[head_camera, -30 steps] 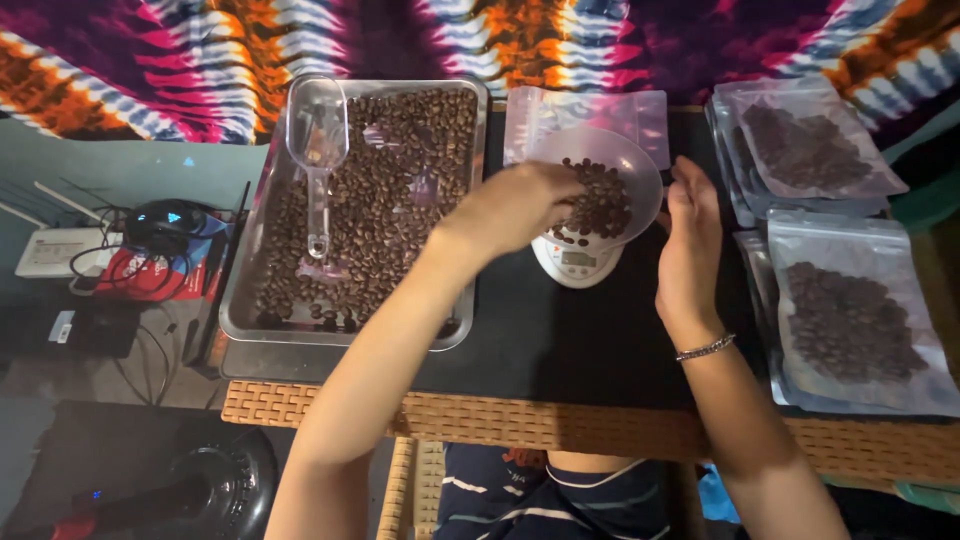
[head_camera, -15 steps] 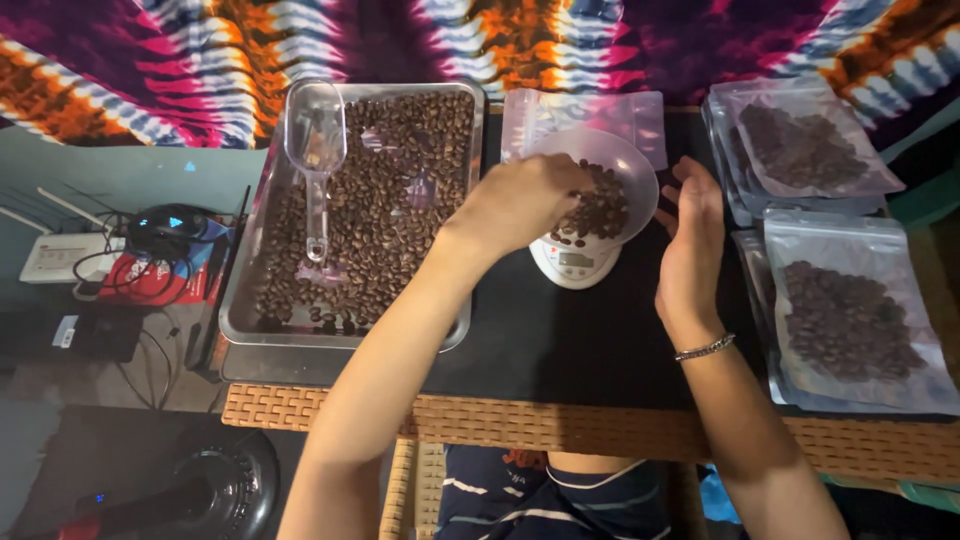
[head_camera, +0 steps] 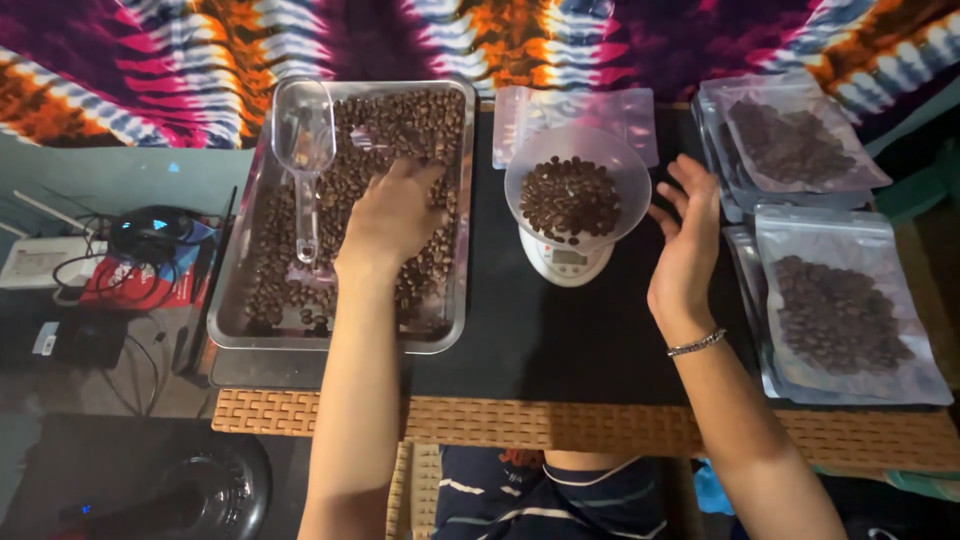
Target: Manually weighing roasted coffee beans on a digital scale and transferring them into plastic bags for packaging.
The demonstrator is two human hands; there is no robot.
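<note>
My left hand (head_camera: pixel 392 215) rests palm down on the coffee beans in a metal tray (head_camera: pixel 462 300), its fingers bent over the beans. A clear plastic scoop (head_camera: pixel 303 150) lies in the tray just left of that hand. A clear bowl (head_camera: pixel 577 186) holding coffee beans sits on a small white scale (head_camera: pixel 565 262) right of the tray. My right hand (head_camera: pixel 685 240), with a bracelet at the wrist, is held up with spread fingers just right of the bowl, not touching it.
Filled clear bags of beans (head_camera: pixel 835 310) lie at the right, more (head_camera: pixel 795 140) behind them. Empty bags (head_camera: pixel 620 105) lie behind the scale. A tie-dye cloth (head_camera: pixel 600 40) hangs at the back. Cables and devices (head_camera: pixel 130 260) sit at left, below the woven table edge (head_camera: pixel 500 425).
My left hand has moved from the bowl leftward onto the beans in the tray. My right hand has drawn slightly away from the bowl's right side.
</note>
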